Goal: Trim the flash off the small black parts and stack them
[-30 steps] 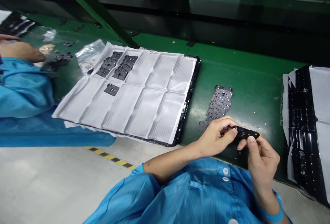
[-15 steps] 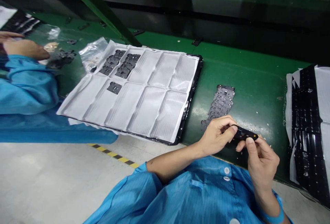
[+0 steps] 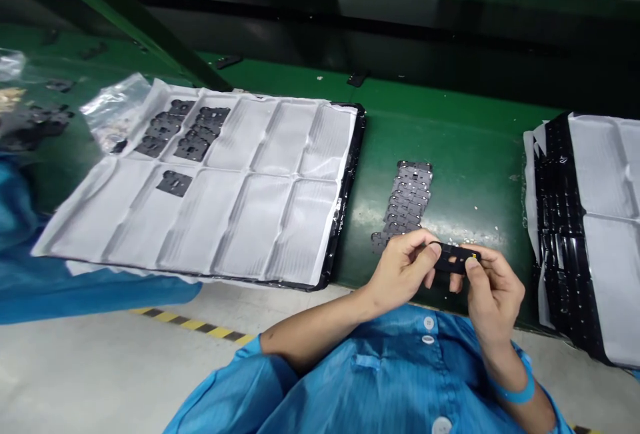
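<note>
Between both hands, above the bench's front edge, is a small flat black plate (image 3: 456, 260) with cut-outs and a yellow spot at its right end. My left hand (image 3: 406, 266) pinches its left end between thumb and fingers. At the right end my right hand (image 3: 493, 282) grips it, thumb on top and fingers behind. Just beyond my left hand, an overlapping row of similar dark plates (image 3: 409, 197) lies on the green bench (image 3: 460, 174). To the left, a white-lined compartment tray (image 3: 250, 221) bears dark plates (image 3: 203, 133) in two far compartments and a single plate (image 3: 175, 183) in a near one.
A stack of black trays (image 3: 563, 234) with white liners stands at the right. Beyond the left tray lie a clear plastic bag (image 3: 117, 111) and loose dark parts (image 3: 35, 124). A co-worker's blue sleeve (image 3: 15, 201) shows at far left. A green post (image 3: 135, 27) slants behind the tray.
The view has swung right, so the bench items appear farther left and the co-worker's hands are out of frame. Both my hands still hold the black plate, now turned more level.
</note>
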A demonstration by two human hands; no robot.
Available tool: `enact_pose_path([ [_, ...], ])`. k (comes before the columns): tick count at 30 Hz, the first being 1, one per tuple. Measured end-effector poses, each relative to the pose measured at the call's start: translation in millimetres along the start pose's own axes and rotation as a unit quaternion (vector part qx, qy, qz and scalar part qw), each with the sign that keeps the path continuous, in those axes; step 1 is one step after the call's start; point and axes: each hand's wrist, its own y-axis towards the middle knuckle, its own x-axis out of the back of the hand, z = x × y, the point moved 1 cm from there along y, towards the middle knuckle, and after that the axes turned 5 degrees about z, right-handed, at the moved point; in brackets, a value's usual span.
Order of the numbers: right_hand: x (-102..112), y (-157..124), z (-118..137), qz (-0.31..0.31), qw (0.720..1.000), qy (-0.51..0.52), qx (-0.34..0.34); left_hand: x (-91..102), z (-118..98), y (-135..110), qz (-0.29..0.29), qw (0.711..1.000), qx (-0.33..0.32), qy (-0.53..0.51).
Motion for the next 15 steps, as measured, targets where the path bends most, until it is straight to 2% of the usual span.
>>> enact_pose_path([
  [6,-1.9,3.7,2.2,-0.013,1.0,-0.012,0.001,-0.3,-0.1,0.8,0.005,1.0,-0.005,0.001],
  [15,1.1,2.4,0.8,0.003,1.0,-0.009,-0.004,1.4,-0.6,-1.9,0.01,0.999,-0.033,0.028],
])
